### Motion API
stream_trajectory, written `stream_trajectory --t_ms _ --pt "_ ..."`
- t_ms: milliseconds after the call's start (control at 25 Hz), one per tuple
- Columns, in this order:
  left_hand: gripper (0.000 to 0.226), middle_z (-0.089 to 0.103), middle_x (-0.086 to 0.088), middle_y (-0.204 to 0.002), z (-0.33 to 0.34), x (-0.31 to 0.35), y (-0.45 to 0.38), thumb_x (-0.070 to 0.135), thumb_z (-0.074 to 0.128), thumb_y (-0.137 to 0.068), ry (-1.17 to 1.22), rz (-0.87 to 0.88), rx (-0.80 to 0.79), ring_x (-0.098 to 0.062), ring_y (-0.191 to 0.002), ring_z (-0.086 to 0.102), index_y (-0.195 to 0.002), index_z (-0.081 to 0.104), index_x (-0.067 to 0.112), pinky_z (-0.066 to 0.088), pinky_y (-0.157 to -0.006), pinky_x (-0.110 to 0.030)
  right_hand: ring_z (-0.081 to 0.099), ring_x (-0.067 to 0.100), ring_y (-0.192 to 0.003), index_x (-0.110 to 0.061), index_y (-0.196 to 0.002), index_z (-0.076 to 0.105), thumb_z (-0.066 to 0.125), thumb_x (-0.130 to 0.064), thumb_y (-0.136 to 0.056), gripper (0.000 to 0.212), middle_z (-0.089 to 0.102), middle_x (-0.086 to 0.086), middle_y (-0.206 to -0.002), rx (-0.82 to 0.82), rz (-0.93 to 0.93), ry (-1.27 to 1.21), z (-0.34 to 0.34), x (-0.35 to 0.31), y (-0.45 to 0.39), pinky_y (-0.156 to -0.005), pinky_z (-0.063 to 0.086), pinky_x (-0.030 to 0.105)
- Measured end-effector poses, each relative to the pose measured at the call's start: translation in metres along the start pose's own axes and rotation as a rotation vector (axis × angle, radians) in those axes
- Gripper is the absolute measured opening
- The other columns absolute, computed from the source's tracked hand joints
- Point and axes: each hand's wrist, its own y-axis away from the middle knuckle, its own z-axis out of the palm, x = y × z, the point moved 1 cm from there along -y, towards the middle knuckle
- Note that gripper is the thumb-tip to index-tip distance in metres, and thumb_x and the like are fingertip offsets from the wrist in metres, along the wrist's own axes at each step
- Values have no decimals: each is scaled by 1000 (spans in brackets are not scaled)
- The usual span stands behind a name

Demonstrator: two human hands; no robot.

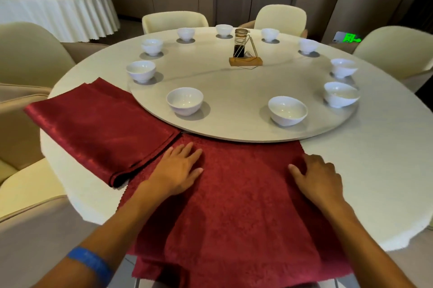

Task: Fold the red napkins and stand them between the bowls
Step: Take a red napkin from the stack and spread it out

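A red napkin (236, 205) lies spread flat on the near side of the round table (375, 159), its near edge hanging over the table's rim and its far edge reaching the turntable (234, 81); the left hand (180, 168) lies flat on the napkin's left part, fingers straight and slightly spread, palm down, holding nothing; the right hand (316, 175) rests on the napkin's right edge with its fingers bent down onto the cloth, and whether it pinches the edge or only presses it I cannot tell; a blue band (90, 264) circles the left forearm; a stack of red napkins (100, 128), folded flat, lies to the left, touching the spread napkin's far-left corner and running up beside the turntable's edge; white bowls (185, 101) stand in a ring round the turntable, each apart from its neighbours, with no napkin standing between them yet; a dark jar in a wire holder (243, 51) sits on a wooden base near the turntable's far side; pale chairs (281, 18) ring the table; another table with a white cloth (58, 11) stands far left
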Motion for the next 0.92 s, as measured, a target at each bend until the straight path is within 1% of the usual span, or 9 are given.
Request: stream_trajectory --t_ms 80,200,280,360,480,600,680,840,920 --pt "75 32 -12 -158 9 9 -1 60 12 -91 -6 -32 9 -33 -143 33 -152 34 24 20 -117 -47 43 31 -123 -21 -137 50 35 -54 -99 52 47 3 -142 -25 9 133 14 -2 -2 -96 37 45" --pt "63 71 -12 -107 16 14 16 57 30 -85 -153 108 313 -31 -89 70 -114 71 18 52 -89 -45 42 32 -123 -19 -132 54 36 -44 -99 45 45 3 -145 45 23 163 15 0 -9 -96 35 48" --pt "51 69 -4 -79 18 13 19 54 37 -84 -174 135 386 -26 -63 67 -95 73 19 54 -66 -39 40 36 -127 -13 -136 50 45 -36 -97 46 34 7 -154 115 -51 99 13 -2 -22 -98 37 50" --pt "48 65 -3 -70 10 16 12 53 37 -84 -150 99 388 -26 -55 62 -88 72 19 51 -56 -37 31 33 -139 -18 -152 28 39 -41 -100 58 15 3 -163 39 -152 27 17 -8 -36 -104 36 52" --pt "36 63 -3 -73 8 18 -1 48 51 -86 -162 63 423 -26 -58 61 -87 72 20 50 -49 -34 19 25 -148 -26 -157 8 18 -50 -102 61 0 -8 -165 -63 -101 36 26 -10 -48 -114 23 55" --pt "23 63 -3 -82 14 18 -3 39 74 -79 -100 10 445 -25 -65 62 -93 73 21 50 -43 -33 20 24 -148 -27 -157 9 16 -52 -102 60 3 -9 -165 -57 -63 27 23 -4 -50 -115 19 55" --pt "27 65 -3 -94 14 19 -6 39 71 -82 -83 -62 458 -26 -75 64 -100 72 20 49 -45 -32 25 24 -146 -27 -157 10 17 -51 -102 60 4 -8 -165 -52 -51 15 22 -4 -51 -115 20 55" --pt "60 54 -2 -131 6 23 -17 49 55 -92 26 -155 263 -28 -112 56 -143 43 20 54 -81 -42 38 27 -139 -23 -156 15 27 -52 -101 63 7 -5 -165 -18 -37 -4 20 -1 -56 -108 31 52" --pt "62 50 -3 -129 -3 21 -22 50 54 -94 158 -194 155 -26 -116 52 -144 37 19 51 -88 -43 41 27 -136 -23 -155 16 32 -54 -99 66 7 -4 -165 -19 -46 8 20 3 -57 -104 35 50"
